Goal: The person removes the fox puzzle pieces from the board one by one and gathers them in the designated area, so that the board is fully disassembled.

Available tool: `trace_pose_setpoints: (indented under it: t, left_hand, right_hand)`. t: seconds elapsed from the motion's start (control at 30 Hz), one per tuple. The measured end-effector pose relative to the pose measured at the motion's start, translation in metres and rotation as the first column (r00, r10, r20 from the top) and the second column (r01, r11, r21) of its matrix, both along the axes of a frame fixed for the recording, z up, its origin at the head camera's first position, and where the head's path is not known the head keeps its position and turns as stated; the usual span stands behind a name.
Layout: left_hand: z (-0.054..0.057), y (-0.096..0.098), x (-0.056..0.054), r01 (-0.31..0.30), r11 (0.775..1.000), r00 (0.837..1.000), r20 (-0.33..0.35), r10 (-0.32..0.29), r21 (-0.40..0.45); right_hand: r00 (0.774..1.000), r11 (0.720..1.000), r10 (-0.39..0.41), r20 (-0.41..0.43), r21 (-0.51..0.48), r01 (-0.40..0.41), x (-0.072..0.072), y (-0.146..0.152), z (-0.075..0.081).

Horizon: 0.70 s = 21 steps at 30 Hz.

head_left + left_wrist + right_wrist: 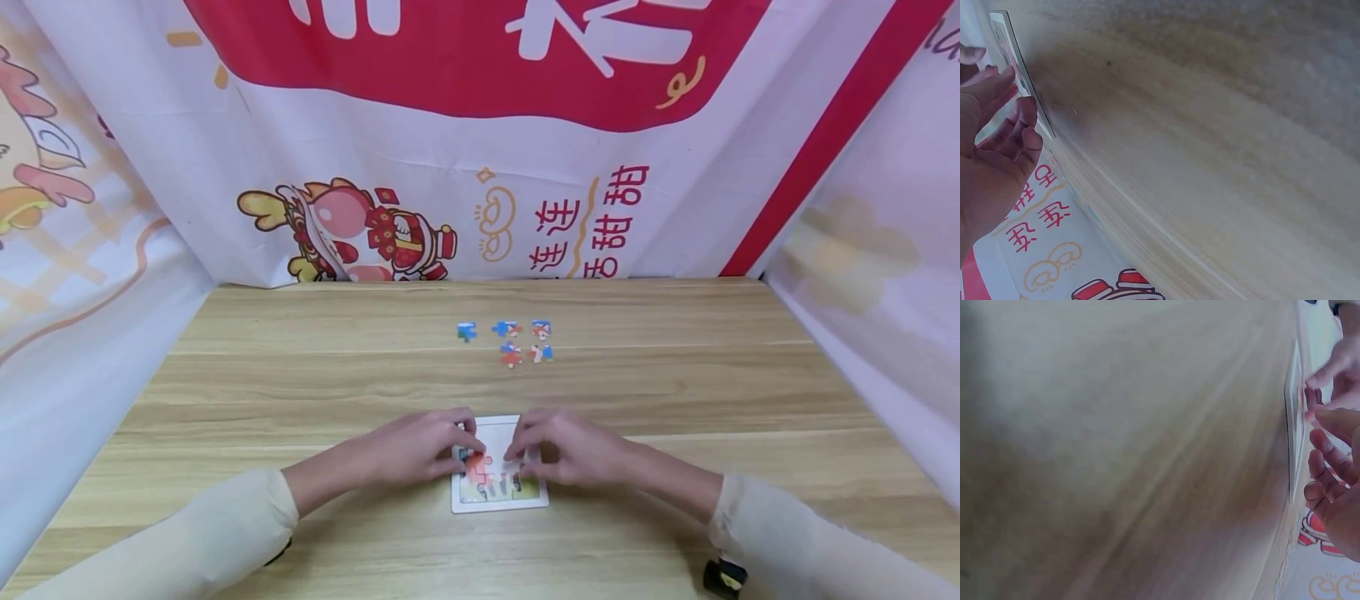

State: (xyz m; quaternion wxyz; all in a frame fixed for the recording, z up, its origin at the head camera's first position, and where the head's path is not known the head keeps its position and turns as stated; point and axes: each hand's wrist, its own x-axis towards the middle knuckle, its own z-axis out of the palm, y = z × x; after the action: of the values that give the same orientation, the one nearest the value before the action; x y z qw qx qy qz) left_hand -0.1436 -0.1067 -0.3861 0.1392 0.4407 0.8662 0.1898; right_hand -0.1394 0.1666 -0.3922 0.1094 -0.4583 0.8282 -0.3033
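A white-framed jigsaw tray (498,506) lies on the table between both hands, with joined puzzle pieces (480,477) showing reddish and pale colours in its lower part. My left hand (431,446) reaches over the tray's left side, its thumb and index fingertips apart over the reddish pieces. From the right, my right hand (570,450) bends over the other side, thumb and index fingertips close together at the pieces there. I cannot tell whether they pinch one. Both wrist views show the other fingers loosely bent, and the hands hide parts of the tray.
Beyond the tray lie several loose puzzle pieces, among them a blue and green piece (467,331) and a red and blue piece (511,356). A wooden table (337,358) carries everything. Printed white cloth (427,150) hangs behind it and along both sides.
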Motion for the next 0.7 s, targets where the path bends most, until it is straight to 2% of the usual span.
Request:
trace_pose_setpoints:
  t: [0.23, 0.5, 0.7]
  left_hand:
    - [-0.003, 0.002, -0.003, 0.023, 1.0, 1.0, -0.016, -0.023, 0.007]
    - [-0.004, 0.004, -0.005, 0.006, 1.0, 1.0, 0.013, -0.006, -0.004]
    - [-0.005, 0.003, -0.005, 0.006, 1.0, 1.0, 0.015, -0.006, 0.001]
  right_hand:
    - [0.993, 0.994, 0.093, -0.077, 0.057, -0.088, 0.012, -0.003, -0.005]
    - [0.963, 0.981, 0.18, -0.199, 0.112, -0.16, 0.018, -0.007, -0.008]
    - [0.959, 0.976, 0.191, -0.209, 0.142, -0.164, 0.018, -0.007, -0.009]
